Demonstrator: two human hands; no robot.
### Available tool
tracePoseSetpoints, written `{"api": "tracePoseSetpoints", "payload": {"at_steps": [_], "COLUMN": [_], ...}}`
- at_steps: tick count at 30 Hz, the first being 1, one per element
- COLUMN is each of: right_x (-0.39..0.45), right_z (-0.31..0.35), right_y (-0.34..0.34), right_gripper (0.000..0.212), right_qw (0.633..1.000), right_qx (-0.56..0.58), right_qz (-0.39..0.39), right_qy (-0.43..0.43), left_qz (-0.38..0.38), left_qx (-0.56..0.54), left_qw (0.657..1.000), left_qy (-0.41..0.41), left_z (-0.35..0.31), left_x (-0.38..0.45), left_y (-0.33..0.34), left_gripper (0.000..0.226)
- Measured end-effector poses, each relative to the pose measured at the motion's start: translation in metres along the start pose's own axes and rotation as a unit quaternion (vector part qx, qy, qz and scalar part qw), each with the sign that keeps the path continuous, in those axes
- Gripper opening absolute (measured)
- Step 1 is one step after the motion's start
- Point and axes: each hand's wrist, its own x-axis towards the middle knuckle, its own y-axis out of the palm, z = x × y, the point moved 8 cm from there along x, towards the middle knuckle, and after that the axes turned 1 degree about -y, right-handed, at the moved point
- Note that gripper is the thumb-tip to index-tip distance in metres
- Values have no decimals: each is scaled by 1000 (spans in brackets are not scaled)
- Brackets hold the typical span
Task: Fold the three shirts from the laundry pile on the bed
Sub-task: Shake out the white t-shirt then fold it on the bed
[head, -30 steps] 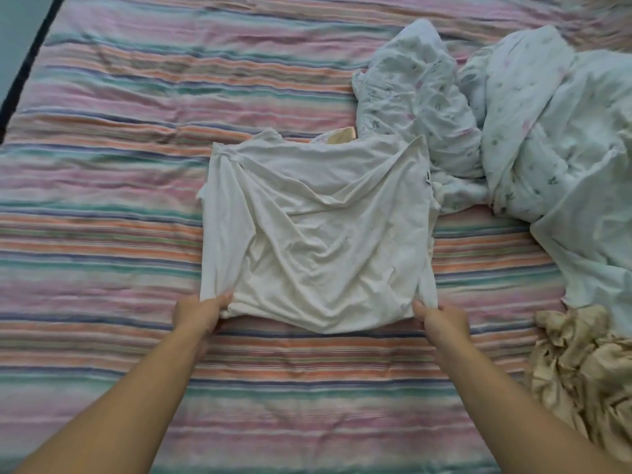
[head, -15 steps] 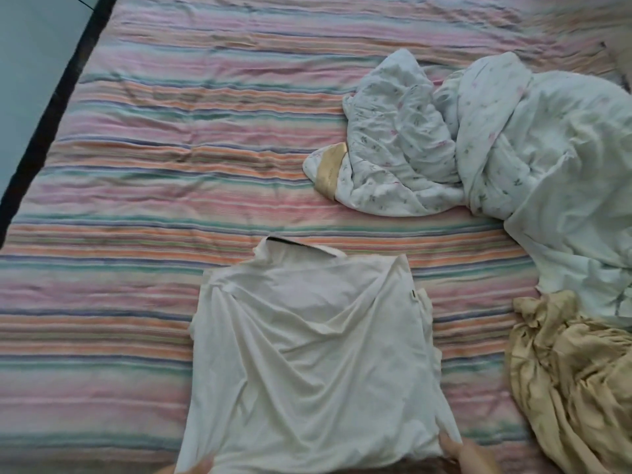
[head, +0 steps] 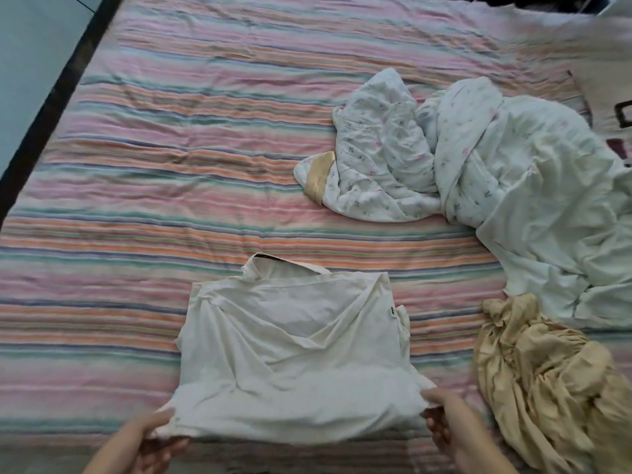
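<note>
A cream-white shirt (head: pixel 290 350) lies on the striped bed with its sleeves folded in and its collar pointing away from me. My left hand (head: pixel 147 443) grips its near left corner and my right hand (head: pixel 448 429) grips its near right corner, lifting the bottom hem a little off the bed. A white floral garment (head: pixel 379 159) with a gold band lies crumpled at the upper right. A tan, crumpled garment (head: pixel 540 381) sits at the lower right.
The striped bedspread (head: pixel 171 165) covers the bed, with open room on its left half. A large pale quilt (head: pixel 547 206) is heaped at the right. The bed's dark edge (head: pixel 51 107) and the floor run along the left.
The white shirt has been pulled toward me across the bed, away from the floral garment. Both hands keep hold of its near corners and now raise the hem.
</note>
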Motion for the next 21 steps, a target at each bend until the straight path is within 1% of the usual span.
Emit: {"api": "tracePoseSetpoints", "payload": {"at_steps": [1, 2, 3, 4, 5, 6, 8, 11, 14, 16, 17, 18, 19, 20, 21], "right_x": [-4, -1, -5, -7, -11, -2, -1, 11, 24, 25, 26, 29, 26, 24, 18], "right_z": [14, 24, 37, 52, 63, 70, 90, 108, 122, 132, 136, 137, 135, 132, 129], "right_y": [3, 7, 13, 17, 25, 30, 44, 67, 89, 107, 114, 120, 127, 132, 139], "right_gripper": [20, 22, 24, 24, 23, 20, 17, 22, 26, 25, 32, 40, 44, 46, 50], "right_qw": [1000, 1000, 999, 999, 998, 997, 995, 991, 978, 960, 952, 949, 954, 963, 971], "right_qx": [17, 28, 26, 23, 39, 63, 87, 123, 196, 260, 282, 284, 259, 206, 119], "right_qz": [-1, 12, 14, 14, 18, 20, 24, 53, 62, 86, 96, 96, 90, 77, 59], "right_qy": [5, 2, -17, -33, -37, -43, -44, -26, -32, -58, -77, -94, -119, -156, -200], "left_qz": [4, -13, -47, -33, -31, -36, -50, -58, -29, -1, -3, -13, -34, -68, -104], "left_qx": [7, 2, 3, 28, -7, -11, -24, -50, -95, -144, -163, -165, -140, -86, -14], "left_qw": [999, 999, 997, 996, 995, 993, 992, 990, 986, 976, 968, 960, 955, 949, 939], "left_qy": [42, 52, 60, 78, 89, 112, 109, 120, 131, 165, 192, 224, 260, 296, 328], "left_z": [-27, -48, -76, -81, -98, -113, -141, -173, -191, -205, -210, -214, -216, -216, -214], "left_x": [-42, -63, -77, -77, -75, -72, -68, -55, -36, -26, -20, -16, -13, -11, -11], "left_y": [23, 29, 31, 43, 46, 46, 54, 74, 94, 104, 105, 105, 102, 98, 96], "left_gripper": [46, 32, 24, 21, 20, 20, 20, 20, 22, 25, 30, 38, 45, 52, 60]}}
